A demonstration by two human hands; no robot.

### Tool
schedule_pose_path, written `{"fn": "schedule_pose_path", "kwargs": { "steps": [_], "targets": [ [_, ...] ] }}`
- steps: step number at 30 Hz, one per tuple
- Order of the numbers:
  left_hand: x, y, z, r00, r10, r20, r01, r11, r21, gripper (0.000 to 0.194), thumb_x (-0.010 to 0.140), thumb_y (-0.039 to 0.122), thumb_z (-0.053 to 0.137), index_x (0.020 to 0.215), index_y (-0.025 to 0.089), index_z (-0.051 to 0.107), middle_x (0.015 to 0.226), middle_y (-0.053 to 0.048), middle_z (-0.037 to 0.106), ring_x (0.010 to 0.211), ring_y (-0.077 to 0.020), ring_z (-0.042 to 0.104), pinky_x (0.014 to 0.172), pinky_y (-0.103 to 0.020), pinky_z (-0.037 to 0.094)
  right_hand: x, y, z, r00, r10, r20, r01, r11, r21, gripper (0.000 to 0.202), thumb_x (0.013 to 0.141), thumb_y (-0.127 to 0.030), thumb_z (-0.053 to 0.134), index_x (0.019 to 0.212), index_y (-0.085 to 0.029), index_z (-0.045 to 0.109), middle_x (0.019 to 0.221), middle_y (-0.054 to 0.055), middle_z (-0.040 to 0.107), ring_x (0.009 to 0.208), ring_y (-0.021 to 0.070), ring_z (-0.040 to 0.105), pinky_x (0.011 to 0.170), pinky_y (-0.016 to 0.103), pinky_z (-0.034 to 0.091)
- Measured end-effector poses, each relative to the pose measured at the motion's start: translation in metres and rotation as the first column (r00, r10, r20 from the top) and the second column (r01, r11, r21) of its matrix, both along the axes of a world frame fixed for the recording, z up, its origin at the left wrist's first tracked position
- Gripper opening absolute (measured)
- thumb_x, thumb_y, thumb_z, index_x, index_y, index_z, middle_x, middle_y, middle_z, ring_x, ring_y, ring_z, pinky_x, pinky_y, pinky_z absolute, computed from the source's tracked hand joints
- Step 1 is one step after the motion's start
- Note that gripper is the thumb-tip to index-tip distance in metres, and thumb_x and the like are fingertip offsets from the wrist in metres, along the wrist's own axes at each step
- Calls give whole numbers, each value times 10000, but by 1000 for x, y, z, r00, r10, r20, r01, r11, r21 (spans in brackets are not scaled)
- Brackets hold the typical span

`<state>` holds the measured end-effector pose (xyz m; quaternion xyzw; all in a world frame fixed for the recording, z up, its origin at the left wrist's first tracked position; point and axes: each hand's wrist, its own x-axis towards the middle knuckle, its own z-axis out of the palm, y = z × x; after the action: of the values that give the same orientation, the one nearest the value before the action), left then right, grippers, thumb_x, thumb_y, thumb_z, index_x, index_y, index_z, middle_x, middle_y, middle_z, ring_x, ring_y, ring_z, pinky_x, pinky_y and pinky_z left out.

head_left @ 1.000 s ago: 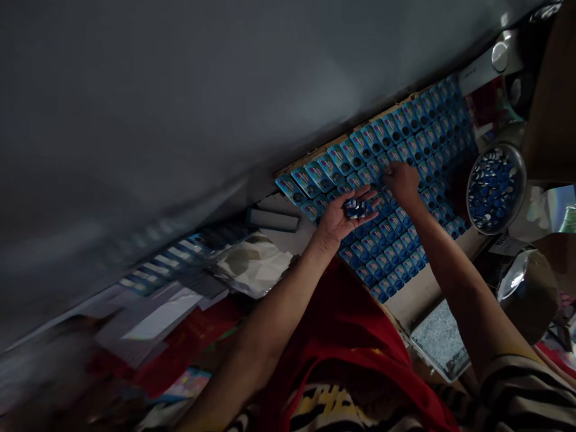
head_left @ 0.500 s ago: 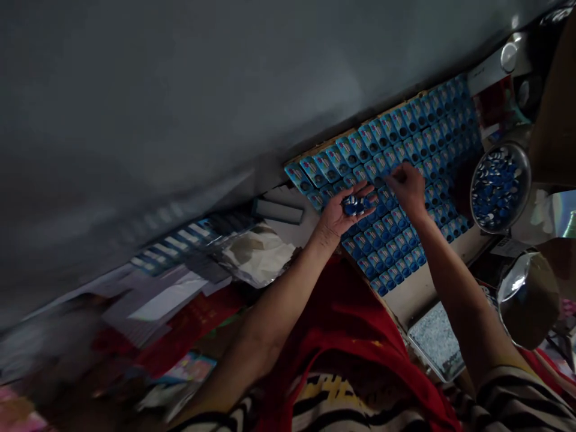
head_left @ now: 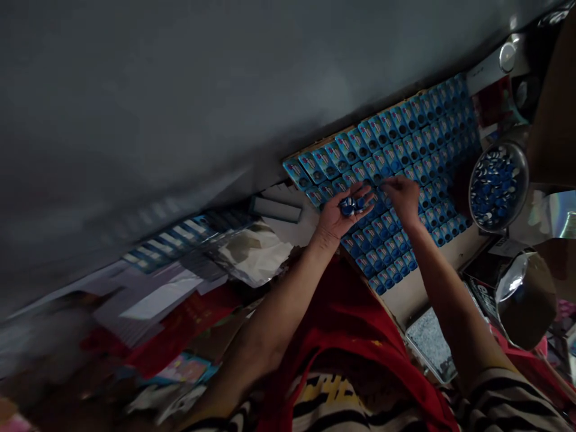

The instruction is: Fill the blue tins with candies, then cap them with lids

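Rows of blue cards (head_left: 344, 147) with round spots lie on a slanted board. My left hand (head_left: 342, 213) is palm up over the lower left of the cards, fingers curled around several small blue and silver round pieces (head_left: 351, 206). To its right, my right hand (head_left: 404, 197) is above the middle rows, thumb and fingertips pinched together; what they hold, if anything, is too small to make out. A clear round bowl (head_left: 522, 207) full of similar blue and silver pieces (head_left: 495, 186) stands right of the cards.
A grey wall (head_left: 180, 90) rises behind the board. Plastic wrapping (head_left: 256, 255), papers (head_left: 157, 297) and a red sheet (head_left: 180, 336) lie at the left. A tray of pale material (head_left: 432, 342) is near my right forearm, with a shiny round container (head_left: 526, 300) beyond it.
My right hand has moved slightly down and left, closer to my left hand. A card in the second row that showed a dark spot now shows a blue one.
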<state>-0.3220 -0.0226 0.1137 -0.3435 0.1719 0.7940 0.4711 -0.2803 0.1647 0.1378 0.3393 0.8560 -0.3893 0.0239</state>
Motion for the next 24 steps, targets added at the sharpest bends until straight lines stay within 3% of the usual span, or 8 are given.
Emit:
{"fn": "schedule_pose_path", "kwargs": {
  "steps": [2,4,9,15,20,24],
  "targets": [
    [-4,-3,0,1000,9,-12,-9,1000,9,424,1087,266,501,1445,186,713,1392,-132,816,1473,-324,684,1263,-583,528,-19,11,1,990,104,96,-123,969,215,174,863,-263,696,964,-216,830,1020,85,838,1042,304,790,970,432,594],
    [-9,-6,0,1000,14,-22,-13,1000,26,423,1096,294,491,1439,193,717,1444,-133,792,1507,-331,654,1272,-589,518,-36,15,-1,958,175,229,-243,917,315,190,873,-207,678,976,-209,838,1077,110,836,1083,318,782,984,440,581],
    [-19,-8,-3,1000,-18,-23,19,996,82,444,1111,348,472,1428,167,725,1486,-152,766,1524,-349,635,1285,-588,508,-59,20,-16,882,209,422,-377,850,367,162,917,-240,694,1035,-224,805,1071,115,816,1096,346,762,911,447,583],
    [-21,-8,-5,1000,-26,11,25,994,110,441,1138,368,434,1403,165,724,1437,-143,793,1506,-339,652,1279,-615,508,-72,42,-32,900,260,349,-384,852,356,203,978,-422,738,1103,-266,770,962,80,782,1062,332,739,896,466,580],
    [-17,-11,2,999,-45,27,44,998,41,389,1128,345,469,1328,164,749,1376,-145,818,1441,-329,706,1277,-595,514,-57,13,-1,910,309,277,-397,845,358,140,930,-303,765,1055,-248,794,1005,71,797,964,283,729,878,412,557],
    [-13,-16,0,999,-21,50,20,1000,16,365,1112,315,521,1350,154,747,1205,-119,867,1249,-288,812,1238,-561,561,-22,-25,25,897,434,88,-442,888,123,220,953,-296,708,1117,-250,848,996,46,781,906,228,702,879,357,546]
  ]
}}
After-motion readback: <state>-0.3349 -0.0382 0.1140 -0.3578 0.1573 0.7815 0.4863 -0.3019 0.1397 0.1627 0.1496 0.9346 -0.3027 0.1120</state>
